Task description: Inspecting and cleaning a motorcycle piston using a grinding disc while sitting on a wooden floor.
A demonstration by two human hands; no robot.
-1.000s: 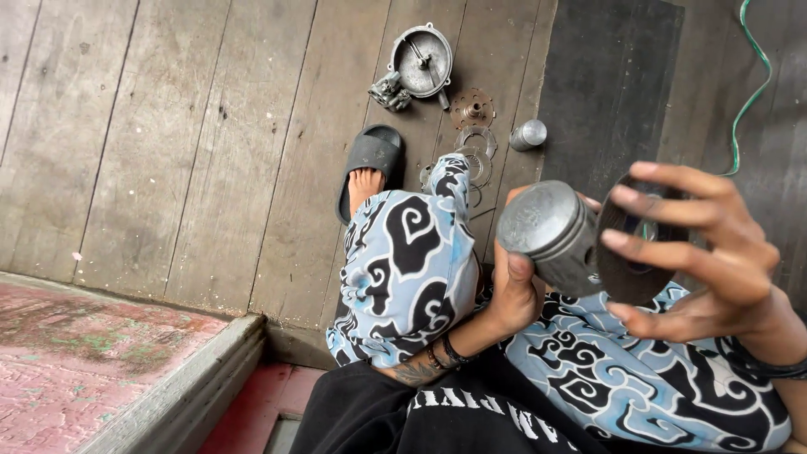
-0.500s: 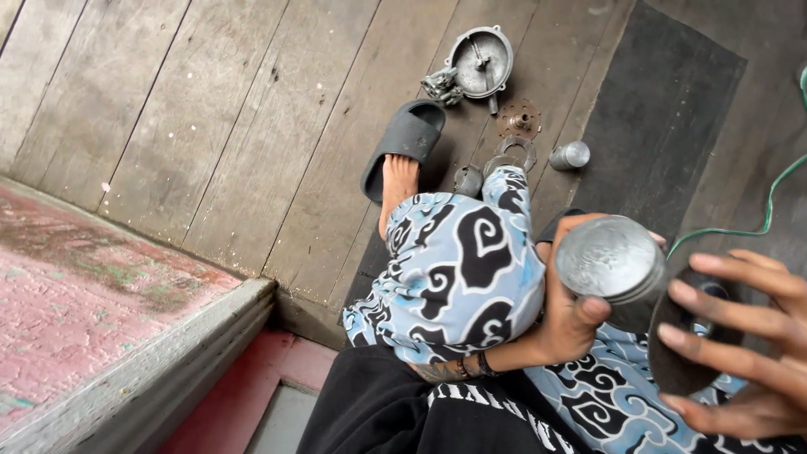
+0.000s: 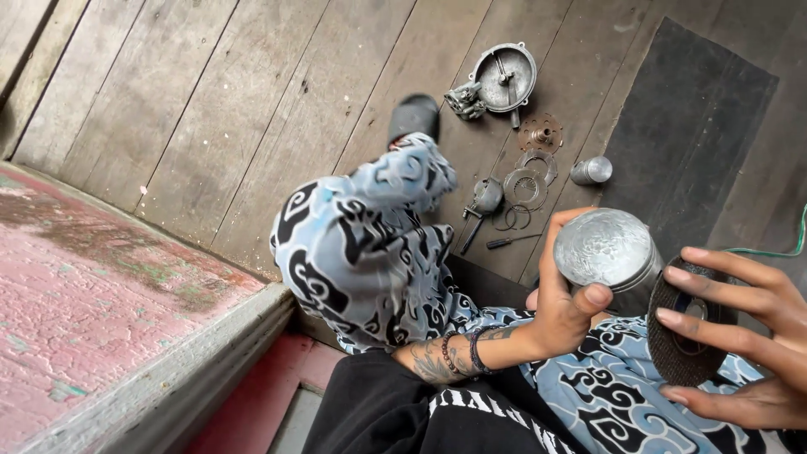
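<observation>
A: Left hand (image 3: 565,304), what have you got?

B: You're clamped on a grey metal piston (image 3: 607,250), thumb over the near edge of the crown, fingers round the far side of the skirt. Crown faces up toward you.

A: Right hand (image 3: 748,336)?

B: Your fingers are spread but closed on a dark abrasive disc (image 3: 685,324), fingertips on its face, thumb under the lower edge. Disc stands on edge, just right of the piston, touching or nearly, can't tell.

A: Beyond the grip?

B: Past your left hand, on the wooden floor (image 3: 252,109): round metal housing (image 3: 503,77), flat rings (image 3: 530,181), a small metal cylinder (image 3: 592,171), a screwdriver (image 3: 513,241). Dark mat (image 3: 698,126) lies behind the piston. Patterned blue trousers (image 3: 370,244) sit under both hands, knee to the left of the grip.
</observation>
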